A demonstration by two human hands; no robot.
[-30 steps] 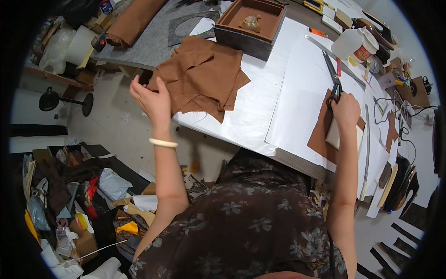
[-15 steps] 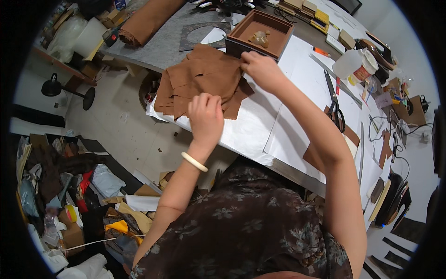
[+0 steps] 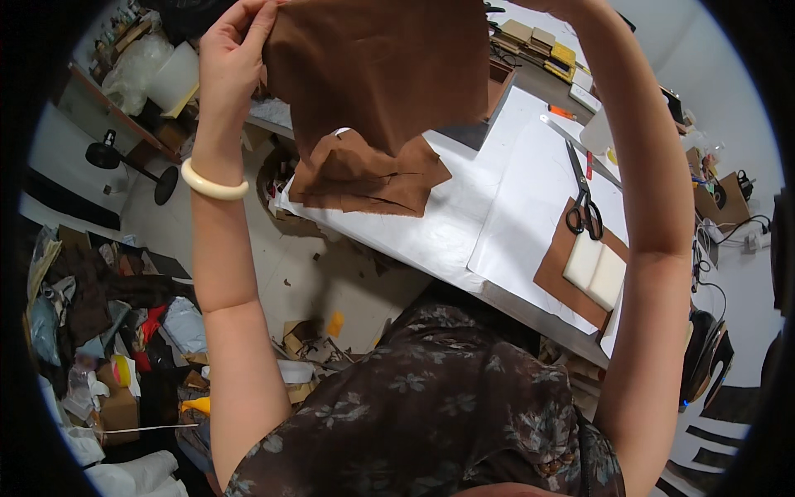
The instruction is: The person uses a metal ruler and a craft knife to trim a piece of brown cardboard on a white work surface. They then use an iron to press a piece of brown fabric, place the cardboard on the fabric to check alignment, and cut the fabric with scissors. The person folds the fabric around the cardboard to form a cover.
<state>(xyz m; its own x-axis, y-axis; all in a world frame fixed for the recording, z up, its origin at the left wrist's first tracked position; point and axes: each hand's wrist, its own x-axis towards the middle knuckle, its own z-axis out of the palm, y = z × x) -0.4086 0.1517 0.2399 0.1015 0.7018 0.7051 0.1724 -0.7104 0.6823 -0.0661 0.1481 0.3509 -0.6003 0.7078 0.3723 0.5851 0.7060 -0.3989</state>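
A wide piece of brown cloth hangs spread out at the top of the view, its upper edge cut off. At its upper left corner my left hand pinches it between thumb and fingers; a cream bangle circles that wrist. Only part of my right hand shows at the top edge, right of the cloth, with the fingers out of sight. Below the raised piece, a crumpled pile of brown cloth pieces lies on the table corner. An open brown box stands behind, mostly hidden by the cloth.
Black-handled scissors lie on the white-covered table, beside cream blocks on a brown piece. A metal ruler and a white jug are partly behind my right arm. Bags and scraps heap up at left.
Both hands have risen from the pile toward the top of the view and moved apart. One brown cloth piece has come up off the pile, now spread and covering most of the box.
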